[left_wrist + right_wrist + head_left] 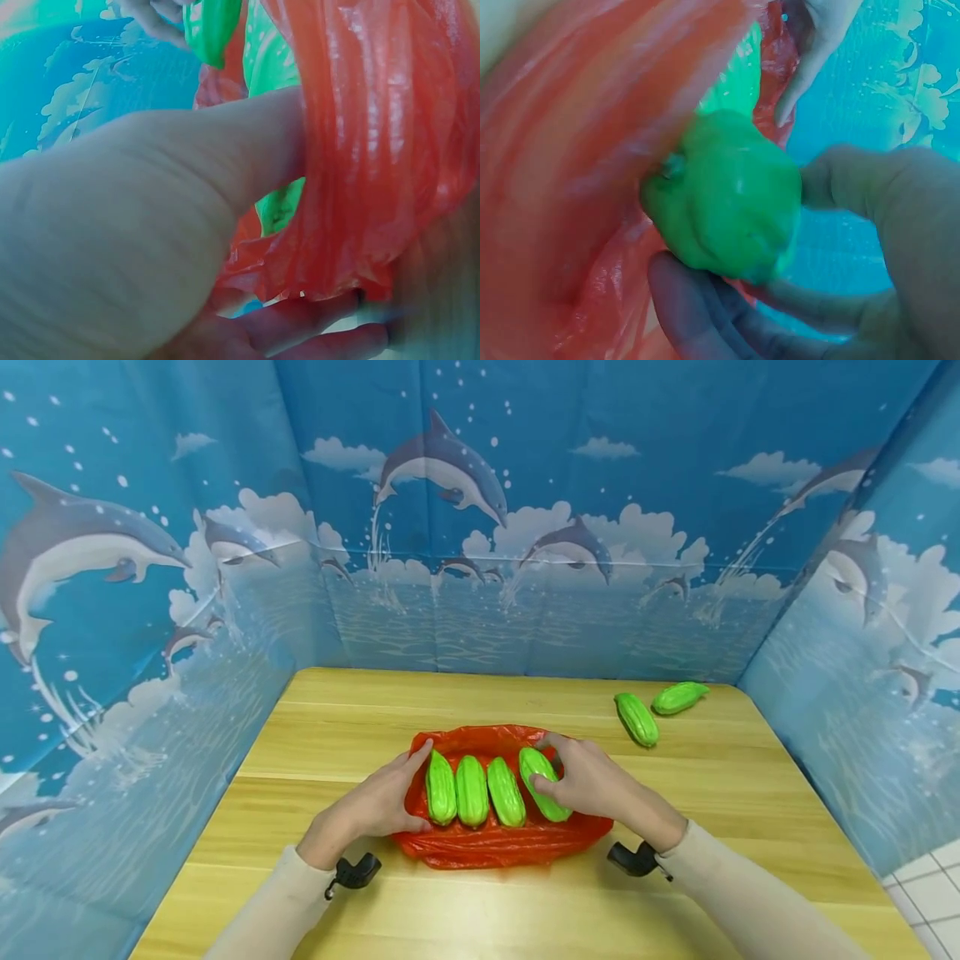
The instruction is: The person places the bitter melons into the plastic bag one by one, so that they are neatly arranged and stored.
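A red plastic bag point(495, 852) lies spread wide at its mouth on the table. Three bright green, ridged bitter melons point(472, 791) lie side by side in it. My left hand point(378, 802) holds the bag's left side, with the thumb point(255, 142) inside the mouth and the other fingers outside under the plastic. At the bag's right end my right hand point(592, 781) grips another bitter melon point(542, 783) between thumb and fingers. In the right wrist view this melon point(735, 195) shows end-on, partly behind the blurred red plastic.
Two more bitter melons, one point(637, 720) nearer and one point(679, 697) further back, lie at the table's back right. The wooden table point(360, 710) is bordered by a blue dolphin-print curtain point(525, 627) at the back and sides. A black wrist mount point(633, 858) hangs below each wrist.
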`<action>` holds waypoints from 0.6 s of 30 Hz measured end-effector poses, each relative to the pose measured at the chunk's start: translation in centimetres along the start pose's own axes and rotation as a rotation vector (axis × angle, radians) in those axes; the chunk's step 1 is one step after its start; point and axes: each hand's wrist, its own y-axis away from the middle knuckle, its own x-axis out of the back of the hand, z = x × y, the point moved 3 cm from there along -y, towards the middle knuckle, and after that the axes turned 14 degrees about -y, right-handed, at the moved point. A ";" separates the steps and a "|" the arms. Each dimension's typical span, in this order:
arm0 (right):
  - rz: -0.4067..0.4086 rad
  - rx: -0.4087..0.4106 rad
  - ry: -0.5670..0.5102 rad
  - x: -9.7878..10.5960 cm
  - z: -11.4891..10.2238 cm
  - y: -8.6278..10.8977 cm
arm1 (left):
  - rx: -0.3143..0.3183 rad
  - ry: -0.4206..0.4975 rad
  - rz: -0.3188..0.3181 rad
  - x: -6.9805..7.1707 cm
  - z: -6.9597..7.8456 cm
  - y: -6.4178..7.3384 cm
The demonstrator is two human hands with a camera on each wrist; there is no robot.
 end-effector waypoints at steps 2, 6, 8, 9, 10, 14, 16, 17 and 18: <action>0.028 -0.006 0.001 0.1 0.2 -0.4 | -0.007 -0.003 -0.003 0.1 0.0 0.0; 0.102 -0.006 0.023 0.4 0.5 -0.6 | -0.020 -0.010 -0.009 0.1 0.1 0.0; 0.112 -0.004 0.031 0.4 0.5 -0.5 | -0.019 -0.010 -0.009 0.1 0.0 0.0; 0.105 -0.005 0.029 0.3 0.5 -0.4 | -0.017 -0.009 -0.009 0.1 0.0 0.0; 0.092 -0.008 0.027 0.2 0.5 -0.3 | -0.014 -0.007 -0.009 0.1 0.0 0.0; 0.026 -0.035 0.009 -0.2 0.2 0.1 | -0.005 0.000 -0.015 0.1 -0.1 0.0; 0.006 -0.048 0.008 -0.4 0.2 0.2 | -0.007 0.004 -0.016 0.1 0.0 0.0; 0.001 -0.053 0.008 -0.4 0.2 0.2 | -0.009 0.005 -0.016 0.0 0.0 0.0; -0.004 -0.057 0.009 -0.5 0.2 0.3 | -0.011 0.008 -0.016 0.0 0.0 0.0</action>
